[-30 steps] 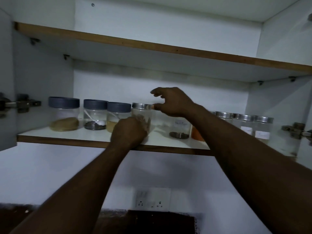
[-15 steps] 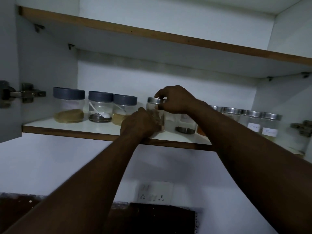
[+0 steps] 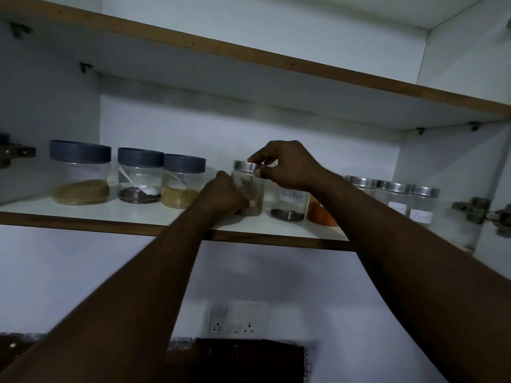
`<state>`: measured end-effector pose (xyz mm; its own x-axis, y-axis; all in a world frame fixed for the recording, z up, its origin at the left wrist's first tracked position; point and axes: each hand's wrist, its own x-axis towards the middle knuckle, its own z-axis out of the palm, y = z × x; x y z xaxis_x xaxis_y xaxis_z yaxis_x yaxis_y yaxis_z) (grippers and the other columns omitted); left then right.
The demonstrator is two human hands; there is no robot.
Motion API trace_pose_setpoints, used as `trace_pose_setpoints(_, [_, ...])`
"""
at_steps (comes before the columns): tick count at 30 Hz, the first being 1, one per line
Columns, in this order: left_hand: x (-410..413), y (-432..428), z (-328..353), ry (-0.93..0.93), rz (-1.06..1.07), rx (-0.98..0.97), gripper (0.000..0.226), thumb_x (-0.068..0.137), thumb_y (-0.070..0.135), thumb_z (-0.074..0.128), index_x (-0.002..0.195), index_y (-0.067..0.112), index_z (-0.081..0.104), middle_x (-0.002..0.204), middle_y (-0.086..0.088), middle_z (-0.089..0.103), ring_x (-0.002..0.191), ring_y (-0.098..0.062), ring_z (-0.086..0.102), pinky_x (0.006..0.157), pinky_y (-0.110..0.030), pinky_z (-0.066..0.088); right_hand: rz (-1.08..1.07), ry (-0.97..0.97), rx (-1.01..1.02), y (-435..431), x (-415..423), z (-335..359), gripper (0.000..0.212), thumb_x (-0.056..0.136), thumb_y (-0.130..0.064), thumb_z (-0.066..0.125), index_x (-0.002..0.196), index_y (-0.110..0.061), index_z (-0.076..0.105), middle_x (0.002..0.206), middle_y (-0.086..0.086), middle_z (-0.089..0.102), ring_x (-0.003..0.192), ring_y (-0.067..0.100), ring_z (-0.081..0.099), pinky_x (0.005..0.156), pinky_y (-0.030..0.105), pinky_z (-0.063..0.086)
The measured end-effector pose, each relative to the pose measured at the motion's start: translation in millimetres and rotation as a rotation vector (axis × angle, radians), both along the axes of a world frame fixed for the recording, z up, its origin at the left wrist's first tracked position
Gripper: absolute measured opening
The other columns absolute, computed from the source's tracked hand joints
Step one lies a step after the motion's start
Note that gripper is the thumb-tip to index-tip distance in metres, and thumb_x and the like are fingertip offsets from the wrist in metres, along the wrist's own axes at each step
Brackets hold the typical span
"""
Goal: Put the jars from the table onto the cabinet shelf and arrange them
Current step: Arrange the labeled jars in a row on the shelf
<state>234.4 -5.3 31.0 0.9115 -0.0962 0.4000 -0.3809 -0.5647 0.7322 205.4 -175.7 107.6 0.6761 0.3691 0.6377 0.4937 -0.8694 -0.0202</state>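
A clear jar with a silver lid (image 3: 247, 186) stands on the white cabinet shelf (image 3: 154, 214), near its middle. My left hand (image 3: 224, 196) grips the jar's lower body from the left. My right hand (image 3: 284, 167) pinches the silver lid from the right and above. Left of it stand three jars with dark grey lids (image 3: 80, 172), (image 3: 140, 175), (image 3: 181, 185). To the right is a labelled jar (image 3: 290, 203), an orange-filled jar (image 3: 320, 214) partly hidden by my right arm, and more silver-lidded jars (image 3: 409, 200).
An upper shelf (image 3: 276, 62) hangs above the jar row. Door hinges sit at the left (image 3: 13, 153) and right (image 3: 478, 211) cabinet walls. A wall socket plate (image 3: 235, 319) and a dark board (image 3: 235, 360) are below the cabinet.
My right hand came down from hovering above the jar and now pinches its lid. The jar, held by my left hand, shifted right along the shelf toward the labelled jar.
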Motion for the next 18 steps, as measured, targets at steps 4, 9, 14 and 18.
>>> trace_pose_setpoints(4, [-2.0, -2.7, 2.4, -0.018, -0.073, 0.061, 0.05, 0.091, 0.019, 0.074, 0.136, 0.006, 0.058, 0.133, -0.015, 0.063, 0.119, -0.032, 0.06, 0.104, -0.048, 0.051, -0.029, -0.034, 0.041, 3.6, 8.0, -0.8, 0.025, 0.081, -0.032, 0.082, 0.106, -0.034, 0.079, 0.097, -0.014, 0.07, 0.081, 0.001, 0.065, 0.081, 0.028, 0.05])
trace_pose_setpoints(9, [-1.0, -3.9, -0.2, 0.022, -0.068, -0.056, 0.112, 0.068, 0.037, 0.093, 0.152, 0.015, 0.022, 0.139, -0.008, 0.055, 0.122, -0.029, 0.058, 0.101, -0.046, 0.054, -0.011, -0.059, 0.089, 14.4, 15.5, -2.9, 0.025, 0.077, -0.043, 0.084, 0.099, -0.032, 0.08, 0.094, -0.013, 0.07, 0.077, -0.001, 0.063, 0.076, 0.025, 0.05])
trace_pose_setpoints(14, [1.5, 1.3, -2.2, 0.054, -0.061, -0.114, 0.082, 0.08, 0.032, 0.083, 0.142, 0.01, 0.034, 0.131, -0.008, 0.059, 0.114, -0.026, 0.061, 0.096, -0.045, 0.057, 0.057, -0.034, 0.104, 20.2, 15.1, -2.9, 0.019, 0.084, -0.042, 0.078, 0.099, -0.03, 0.08, 0.091, -0.017, 0.066, 0.084, 0.0, 0.061, 0.074, 0.021, 0.045])
trace_pose_setpoints(18, [0.2, 2.7, 0.9, 0.035, -0.095, -0.119, 0.069, 0.087, 0.019, 0.074, 0.149, 0.013, 0.044, 0.14, -0.011, 0.057, 0.121, -0.03, 0.059, 0.101, -0.047, 0.054, 0.106, 0.1, 0.106, 8.8, 9.3, -2.9, 0.032, 0.087, -0.033, 0.075, 0.118, -0.034, 0.074, 0.125, -0.011, 0.068, 0.114, 0.006, 0.059, 0.095, 0.026, 0.045])
